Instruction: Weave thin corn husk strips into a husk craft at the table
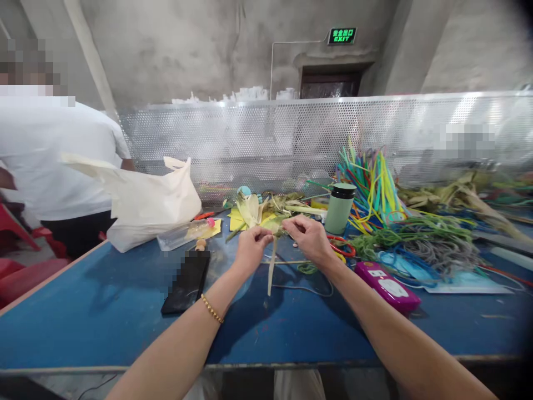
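Fingers [260,239] pinching leaf strip [271,275], pinched end hidden

I see a blue flat worktop [104,311] with a pale edge. At its left lies a white crumpled plastic bag [145,203], and a black flat phone [186,282] just in front of it. Mid-worktop, pale dried leaf strips [254,208] rest on yellow paper sheets [237,222]. A pale green cylindrical flask with a black lid [340,209] stands upright beside a fan of bright coloured plastic strips [375,183]. Tangled green and grey cords [425,244] lie behind a magenta flat case [387,286].
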The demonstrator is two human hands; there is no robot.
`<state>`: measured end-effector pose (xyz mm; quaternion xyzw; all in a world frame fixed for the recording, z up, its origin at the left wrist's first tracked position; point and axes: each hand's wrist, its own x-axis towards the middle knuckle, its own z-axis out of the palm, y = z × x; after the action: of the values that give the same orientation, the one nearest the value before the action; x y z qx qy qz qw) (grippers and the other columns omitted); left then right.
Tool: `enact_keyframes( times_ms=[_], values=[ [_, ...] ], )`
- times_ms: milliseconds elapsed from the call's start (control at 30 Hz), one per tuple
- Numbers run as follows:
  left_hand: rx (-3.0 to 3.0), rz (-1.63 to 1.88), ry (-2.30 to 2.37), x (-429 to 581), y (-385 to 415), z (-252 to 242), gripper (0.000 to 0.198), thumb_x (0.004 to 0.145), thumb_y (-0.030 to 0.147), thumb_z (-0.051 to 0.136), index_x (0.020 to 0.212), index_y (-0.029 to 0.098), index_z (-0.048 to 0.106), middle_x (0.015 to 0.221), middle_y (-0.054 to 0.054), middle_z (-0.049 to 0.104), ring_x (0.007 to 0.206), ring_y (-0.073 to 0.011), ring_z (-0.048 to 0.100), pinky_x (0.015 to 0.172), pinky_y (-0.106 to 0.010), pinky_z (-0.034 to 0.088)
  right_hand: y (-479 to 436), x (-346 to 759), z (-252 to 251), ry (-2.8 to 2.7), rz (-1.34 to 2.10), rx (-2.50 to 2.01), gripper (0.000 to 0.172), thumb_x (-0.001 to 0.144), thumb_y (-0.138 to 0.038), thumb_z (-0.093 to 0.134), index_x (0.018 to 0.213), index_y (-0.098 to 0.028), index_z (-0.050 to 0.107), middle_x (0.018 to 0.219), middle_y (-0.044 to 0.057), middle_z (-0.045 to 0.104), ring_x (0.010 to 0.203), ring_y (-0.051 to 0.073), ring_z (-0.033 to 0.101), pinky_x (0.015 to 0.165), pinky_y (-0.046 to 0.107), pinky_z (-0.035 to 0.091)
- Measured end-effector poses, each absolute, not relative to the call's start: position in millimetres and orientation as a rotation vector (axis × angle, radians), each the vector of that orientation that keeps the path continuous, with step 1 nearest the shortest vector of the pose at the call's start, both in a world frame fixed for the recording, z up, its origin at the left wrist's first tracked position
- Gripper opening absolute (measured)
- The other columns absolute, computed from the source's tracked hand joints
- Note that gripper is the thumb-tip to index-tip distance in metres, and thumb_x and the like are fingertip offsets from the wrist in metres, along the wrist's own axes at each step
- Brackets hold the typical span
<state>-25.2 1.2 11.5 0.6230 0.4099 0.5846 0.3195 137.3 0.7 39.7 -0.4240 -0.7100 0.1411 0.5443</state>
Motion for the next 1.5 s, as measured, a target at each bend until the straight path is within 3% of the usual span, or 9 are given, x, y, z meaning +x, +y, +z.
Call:
enact_keyframes(
  times_ms=[167, 367, 500, 700, 867, 1100, 1333, 1500],
  values=[
    [1.843, 1.481, 1.129, -26, 4, 6, 0.005, 0.075, 0.014, 0.065, 0.074, 0.015, 0.069, 0.067, 0.0, 0.063, 0.065, -0.0126, 0.052, 0.063, -0.024, 0.038, 6, 137, 37, -1.608, 0.719, -0.958, 0.04, 0.067, -0.054, 0.072, 0.064, -0.015, 0.062, 0.049, -0.003, 0.048, 0.045, 0.008, 0.037, 0.043, 0.023, 0.03],
    [1.945, 1.462, 1.125, -26, 5, 4, 0.008, 0.077, 0.014, 0.063, 0.08, 0.015, 0.07, 0.076, -0.003, 0.067, 0.07, -0.0142, 0.055, 0.068, -0.026, 0.04, 4, 137, 32, -1.555, 1.115, -0.915, 0.04, 0.066, -0.052, 0.075, 0.063, -0.016, 0.058, 0.045, -0.006, 0.043, 0.04, 0.006, 0.033, 0.039, 0.022, 0.023],
    [1.927, 1.435, 1.121, -28, 6, 5, 0.008, 0.077, 0.018, 0.063, 0.077, 0.015, 0.069, 0.068, -0.001, 0.063, 0.065, -0.0133, 0.05, 0.063, -0.026, 0.036, 2, 136, 33, -1.63, 1.052, -0.932, 0.036, 0.067, -0.048, 0.076, 0.073, -0.014, 0.066, 0.049, -0.006, 0.046, 0.042, 0.005, 0.032, 0.041, 0.021, 0.023],
    [1.739, 1.26, 0.979, -33, 4, 12, 0.016, 0.073, 0.024, 0.06, 0.061, 0.014, 0.06, 0.055, 0.002, 0.049, 0.056, -0.0105, 0.04, 0.056, -0.024, 0.03, 9, 142, 37, -1.732, 0.731, -0.816, 0.028, 0.067, -0.042, 0.078, 0.069, -0.014, 0.071, 0.07, 0.003, 0.065, 0.063, 0.013, 0.055, 0.058, 0.026, 0.042],
    [1.739, 1.102, 0.902, -37, -4, 19, 0.017, 0.068, 0.028, 0.062, 0.06, 0.014, 0.057, 0.054, 0.004, 0.04, 0.055, -0.0086, 0.03, 0.055, -0.025, 0.023, 14, 144, 34, -1.843, 0.646, -0.699, 0.027, 0.075, -0.042, 0.073, 0.069, -0.015, 0.071, 0.073, 0.006, 0.068, 0.07, 0.017, 0.06, 0.065, 0.029, 0.047],
    [1.907, 0.983, 0.889, -42, -6, 22, 0.023, 0.069, 0.026, 0.059, 0.052, 0.015, 0.048, 0.054, 0.004, 0.032, 0.057, -0.0087, 0.026, 0.055, -0.026, 0.019, 9, 136, 29, -1.907, 0.677, -0.801, 0.034, 0.079, -0.048, 0.066, 0.068, -0.016, 0.064, 0.067, 0.004, 0.063, 0.062, 0.015, 0.055, 0.056, 0.026, 0.041],
    [1.769, 0.91, 0.822, -46, -5, 20, 0.015, 0.066, 0.026, 0.067, 0.069, 0.012, 0.067, 0.06, 0.002, 0.05, 0.059, -0.0095, 0.039, 0.06, -0.025, 0.03, 1, 134, 32, -2.01, 0.545, -0.903, 0.036, 0.084, -0.048, 0.058, 0.066, -0.017, 0.053, 0.06, -0.001, 0.05, 0.057, 0.011, 0.042, 0.052, 0.024, 0.031],
    [1.725, 0.885, 0.75, -46, -5, 20, 0.018, 0.066, 0.029, 0.07, 0.061, 0.012, 0.063, 0.059, 0.001, 0.05, 0.058, -0.0096, 0.039, 0.06, -0.026, 0.03, 4, 129, 28, -1.912, 0.687, -0.924, 0.029, 0.08, -0.039, 0.061, 0.063, -0.018, 0.049, 0.059, -0.003, 0.049, 0.056, 0.01, 0.041, 0.05, 0.022, 0.032]
  ],
)
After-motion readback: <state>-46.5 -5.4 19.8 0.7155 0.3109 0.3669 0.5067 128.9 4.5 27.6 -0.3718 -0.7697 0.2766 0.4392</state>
